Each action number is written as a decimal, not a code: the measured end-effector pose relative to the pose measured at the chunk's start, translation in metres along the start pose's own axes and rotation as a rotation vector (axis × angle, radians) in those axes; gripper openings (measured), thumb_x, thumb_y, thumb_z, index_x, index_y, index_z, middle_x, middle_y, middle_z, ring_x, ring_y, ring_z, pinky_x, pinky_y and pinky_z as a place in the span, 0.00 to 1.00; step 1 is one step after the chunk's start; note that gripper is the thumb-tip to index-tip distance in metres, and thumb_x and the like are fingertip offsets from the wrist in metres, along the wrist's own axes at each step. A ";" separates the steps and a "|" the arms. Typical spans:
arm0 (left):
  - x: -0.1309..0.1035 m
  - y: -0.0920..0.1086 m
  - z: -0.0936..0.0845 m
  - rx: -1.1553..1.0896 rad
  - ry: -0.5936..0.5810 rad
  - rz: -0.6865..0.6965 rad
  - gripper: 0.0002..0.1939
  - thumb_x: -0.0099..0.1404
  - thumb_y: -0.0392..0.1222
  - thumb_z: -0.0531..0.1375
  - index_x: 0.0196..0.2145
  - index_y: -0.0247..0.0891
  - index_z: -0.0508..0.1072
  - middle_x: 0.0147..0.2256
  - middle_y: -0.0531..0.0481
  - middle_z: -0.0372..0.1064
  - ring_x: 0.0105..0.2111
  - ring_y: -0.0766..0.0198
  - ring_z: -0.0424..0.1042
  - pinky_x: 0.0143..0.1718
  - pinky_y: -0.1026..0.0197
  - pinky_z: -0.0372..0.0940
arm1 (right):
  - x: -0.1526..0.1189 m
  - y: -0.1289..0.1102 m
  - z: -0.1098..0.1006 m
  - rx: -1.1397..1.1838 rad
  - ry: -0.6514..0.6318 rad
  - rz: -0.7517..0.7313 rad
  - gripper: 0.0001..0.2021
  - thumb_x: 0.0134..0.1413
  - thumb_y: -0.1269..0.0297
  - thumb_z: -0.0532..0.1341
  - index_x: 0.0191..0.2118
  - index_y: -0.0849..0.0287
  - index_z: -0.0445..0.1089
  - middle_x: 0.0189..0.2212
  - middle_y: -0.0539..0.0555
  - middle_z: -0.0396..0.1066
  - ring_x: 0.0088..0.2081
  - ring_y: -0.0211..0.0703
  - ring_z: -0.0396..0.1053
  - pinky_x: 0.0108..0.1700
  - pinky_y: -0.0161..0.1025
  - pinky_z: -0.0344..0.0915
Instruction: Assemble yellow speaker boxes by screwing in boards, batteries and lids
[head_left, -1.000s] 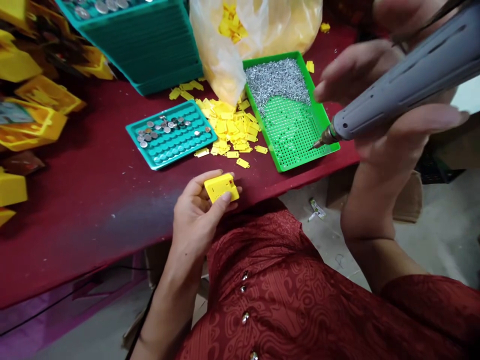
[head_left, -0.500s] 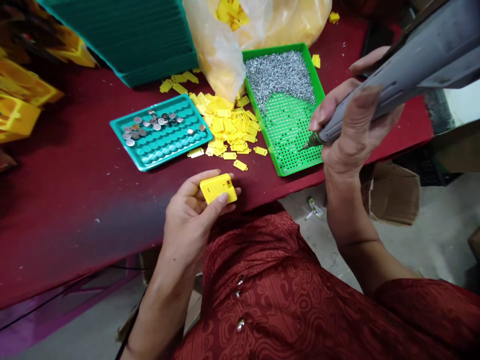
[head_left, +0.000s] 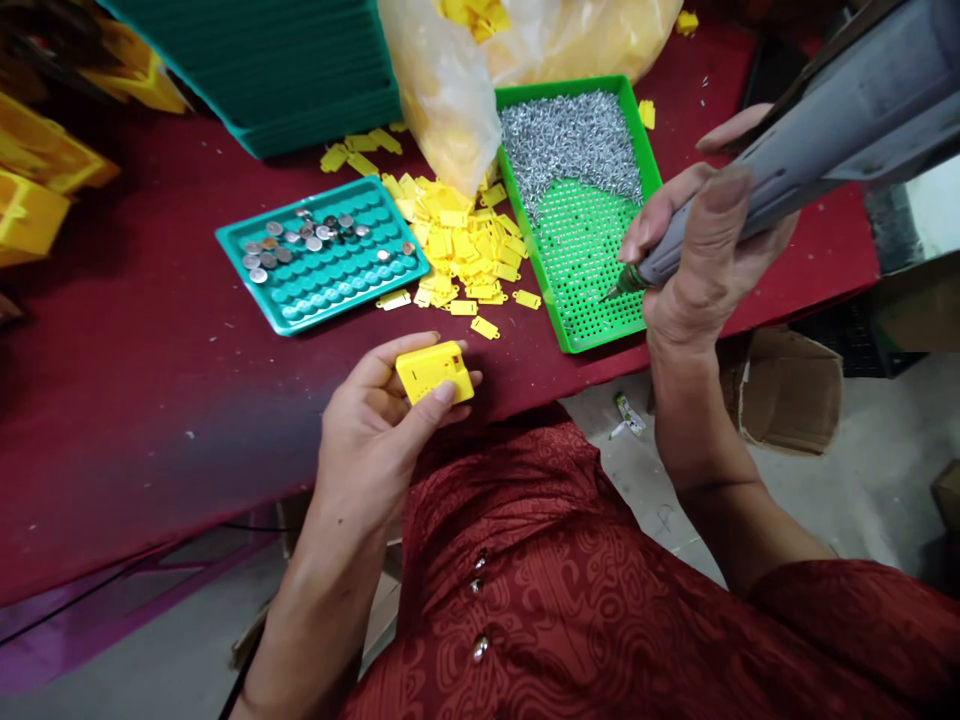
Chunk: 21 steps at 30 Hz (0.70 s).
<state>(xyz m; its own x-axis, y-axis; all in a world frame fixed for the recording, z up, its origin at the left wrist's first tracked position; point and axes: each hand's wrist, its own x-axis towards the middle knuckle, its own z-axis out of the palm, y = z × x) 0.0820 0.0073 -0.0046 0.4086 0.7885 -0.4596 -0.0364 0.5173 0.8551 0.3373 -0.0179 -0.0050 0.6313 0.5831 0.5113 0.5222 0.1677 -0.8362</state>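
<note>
Between the thumb and fingers of my left hand (head_left: 382,410) is a small yellow plastic case (head_left: 433,372), just over the table's front edge. My right hand (head_left: 705,250) is wrapped round a grey electric screwdriver (head_left: 780,150). Its tip points down and left above the green mesh tray (head_left: 592,270), whose far half holds many small silver screws (head_left: 570,145). Loose yellow tabs (head_left: 465,240) lie heaped left of that tray. Beside them a teal ribbed tray (head_left: 322,285) carries several round coin-like metal pieces (head_left: 285,245).
A tall teal stack of trays (head_left: 300,70) and a plastic bag of yellow parts (head_left: 450,110) stand at the back of the red table (head_left: 150,400). Larger yellow pieces (head_left: 37,190) lie far left. A cardboard box (head_left: 791,390) is on the floor at right.
The view has shifted slightly, so the table things appear a little displaced. Both hands keep the same hold, with the yellow case and the screwdriver almost where they were.
</note>
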 end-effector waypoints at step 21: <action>0.001 -0.002 0.017 -0.221 -0.054 -0.182 0.18 0.58 0.41 0.74 0.45 0.35 0.80 0.39 0.45 0.84 0.35 0.62 0.83 0.32 0.67 0.78 | -0.003 -0.050 -0.003 0.203 -0.049 -0.019 0.27 0.72 0.32 0.44 0.51 0.51 0.59 0.27 0.44 0.59 0.25 0.34 0.67 0.26 0.34 0.63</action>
<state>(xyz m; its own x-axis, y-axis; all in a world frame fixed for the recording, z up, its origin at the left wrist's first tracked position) 0.0978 0.0016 -0.0027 0.4741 0.6603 -0.5825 -0.1538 0.7135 0.6836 0.3113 -0.0307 0.0357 0.5910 0.6157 0.5211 0.4042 0.3330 -0.8519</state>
